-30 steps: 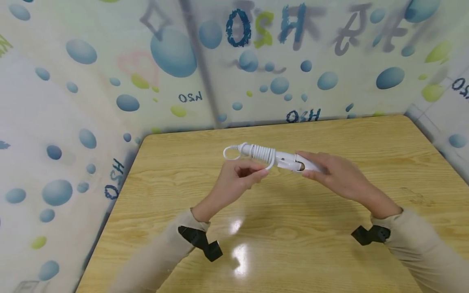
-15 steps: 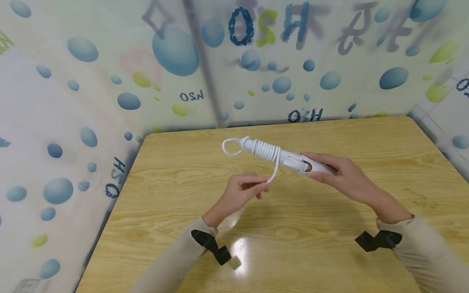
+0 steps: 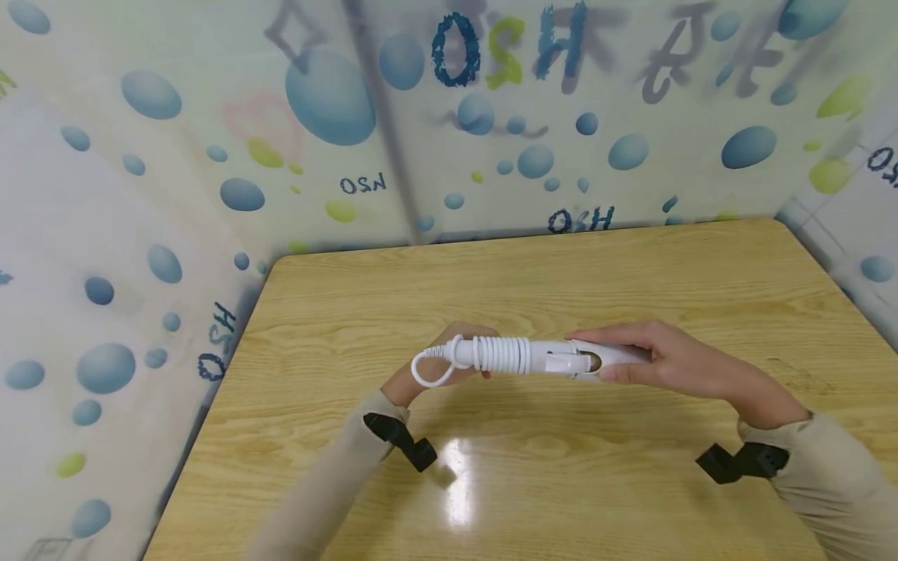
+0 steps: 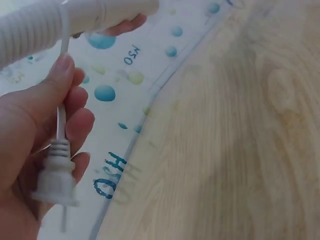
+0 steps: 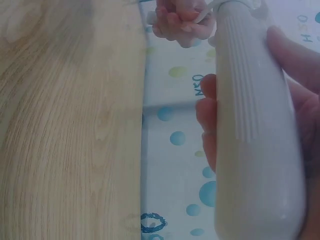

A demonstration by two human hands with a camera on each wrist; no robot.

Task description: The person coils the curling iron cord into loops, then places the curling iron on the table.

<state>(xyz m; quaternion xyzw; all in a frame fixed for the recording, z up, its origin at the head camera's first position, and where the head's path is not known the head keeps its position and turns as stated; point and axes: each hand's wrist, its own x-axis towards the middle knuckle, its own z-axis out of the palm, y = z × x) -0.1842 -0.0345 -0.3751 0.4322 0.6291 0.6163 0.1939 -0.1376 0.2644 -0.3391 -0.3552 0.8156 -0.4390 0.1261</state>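
A white hair iron [image 3: 540, 356], slim and wand-shaped, is held level above the table. Its white cord [image 3: 501, 354] is wound in several tight coils round the left part of the body, and a loose loop hangs from that end. My right hand [image 3: 691, 365] grips the opposite end, thumb on the near side and fingers on the far side. My left hand [image 4: 30, 117], partly hidden behind the coils in the head view, pinches the cord's free length between thumb and fingers. Below that pinch the two-pin plug [image 4: 56, 177] hangs beside the curled fingers.
The wood-grain table [image 3: 561, 483] spreads beneath both hands. A wall covering [image 3: 617, 101] with blue and green drops rises right behind its far edge and along the left side. Each sleeve carries a black wrist camera [image 3: 744, 461].
The left hand draws the cord down, then goes up behind the hair iron, shortening the free length by the coils. The iron turns level and lowers toward me, the right hand keeping its grip.
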